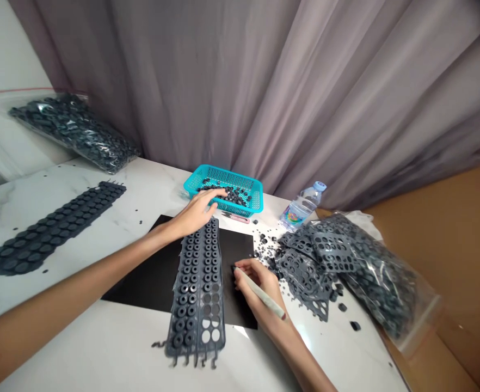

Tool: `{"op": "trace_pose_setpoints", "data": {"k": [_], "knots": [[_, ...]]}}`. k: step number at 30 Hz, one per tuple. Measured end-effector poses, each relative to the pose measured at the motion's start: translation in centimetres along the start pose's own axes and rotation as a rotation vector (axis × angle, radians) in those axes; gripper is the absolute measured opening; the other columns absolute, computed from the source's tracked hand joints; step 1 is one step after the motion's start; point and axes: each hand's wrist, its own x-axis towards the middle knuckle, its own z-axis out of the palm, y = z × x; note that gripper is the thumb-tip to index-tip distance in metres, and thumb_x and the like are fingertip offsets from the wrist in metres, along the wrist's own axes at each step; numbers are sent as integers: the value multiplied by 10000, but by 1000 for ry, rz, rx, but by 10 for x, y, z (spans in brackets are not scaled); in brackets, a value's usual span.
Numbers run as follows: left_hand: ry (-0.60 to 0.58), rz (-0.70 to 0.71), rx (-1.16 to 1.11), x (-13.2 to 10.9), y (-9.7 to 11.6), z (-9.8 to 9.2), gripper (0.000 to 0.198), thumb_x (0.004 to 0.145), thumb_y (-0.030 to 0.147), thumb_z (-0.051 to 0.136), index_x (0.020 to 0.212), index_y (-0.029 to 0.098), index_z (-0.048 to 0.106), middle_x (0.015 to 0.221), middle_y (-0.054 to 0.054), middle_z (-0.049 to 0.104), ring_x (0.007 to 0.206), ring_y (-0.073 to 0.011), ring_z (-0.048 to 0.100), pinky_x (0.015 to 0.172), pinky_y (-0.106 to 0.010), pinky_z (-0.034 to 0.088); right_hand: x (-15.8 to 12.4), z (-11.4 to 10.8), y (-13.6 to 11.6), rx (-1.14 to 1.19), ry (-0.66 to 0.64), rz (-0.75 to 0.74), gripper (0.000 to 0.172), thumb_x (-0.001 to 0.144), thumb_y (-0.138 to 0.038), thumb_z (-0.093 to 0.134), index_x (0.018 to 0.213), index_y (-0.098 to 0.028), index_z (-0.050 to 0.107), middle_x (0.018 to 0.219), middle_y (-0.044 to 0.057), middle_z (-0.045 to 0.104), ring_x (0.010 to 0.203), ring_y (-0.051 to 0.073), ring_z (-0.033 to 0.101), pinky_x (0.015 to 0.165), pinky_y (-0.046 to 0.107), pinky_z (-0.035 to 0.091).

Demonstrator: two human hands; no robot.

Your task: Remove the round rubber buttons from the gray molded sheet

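My left hand reaches to the near rim of a turquoise plastic basket. Its fingers are stretched out over small black rubber pieces, thumb apart, with nothing visible in them. In my right hand is a slim pen-shaped tool with a pale handle; its dark tip points toward the sheet below. Between the hands lies a long black rubber sheet with rows of round ring-shaped parts. Several holes at its near right end are open. A black mat lies under the sheet.
A second black studded sheet lies at left, before a clear bag of black pieces. At right are a water bottle, perforated scrap sheets, loose bits and another full bag. A pink-handled tool lies by the basket.
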Motion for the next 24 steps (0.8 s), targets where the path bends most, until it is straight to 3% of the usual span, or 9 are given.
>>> {"op": "trace_pose_setpoints", "data": {"k": [2, 4, 8, 14, 24], "knots": [[-93, 47, 132, -41, 12, 1, 271, 1027, 241, 488, 1253, 196, 630, 1278, -87, 652, 1247, -247, 583, 1151, -496, 414, -1, 4, 2, -31, 14, 2, 236, 982, -397, 621, 1034, -176, 686, 845, 51, 691, 732, 194, 642, 652, 277, 506], [-213, 8, 159, -80, 25, 2, 216, 1052, 306, 485, 1192, 220, 624, 1171, -62, 640, 1037, -207, 633, 983, -422, 525, -3, 7, 1, -51, 35, 15, 192, 970, -366, 616, 980, -184, 676, 796, 31, 669, 694, 183, 618, 616, 264, 483], [-376, -79, 117, -128, 45, 5, 215, 1026, 373, 573, 1198, 245, 564, 1110, -36, 596, 932, -176, 631, 871, -346, 557, -9, 10, -11, 8, -29, 62, 182, 976, -351, 603, 905, -189, 644, 716, -3, 613, 629, 153, 579, 556, 237, 444], [-550, -88, 159, -131, 49, -1, 139, 1017, 278, 577, 1151, 242, 573, 1143, -22, 593, 1039, -195, 639, 941, -343, 510, -17, 16, -25, 247, -255, 174, 167, 990, -339, 610, 940, -181, 630, 768, -8, 620, 597, 117, 584, 518, 206, 460], [-548, -78, 197, -135, 49, 2, 171, 1042, 278, 551, 1205, 240, 587, 1223, -40, 576, 1123, -199, 634, 1014, -334, 480, -17, 18, -20, 298, -319, 177, 145, 1003, -311, 630, 973, -171, 651, 784, 4, 658, 627, 119, 621, 546, 204, 491]]}}
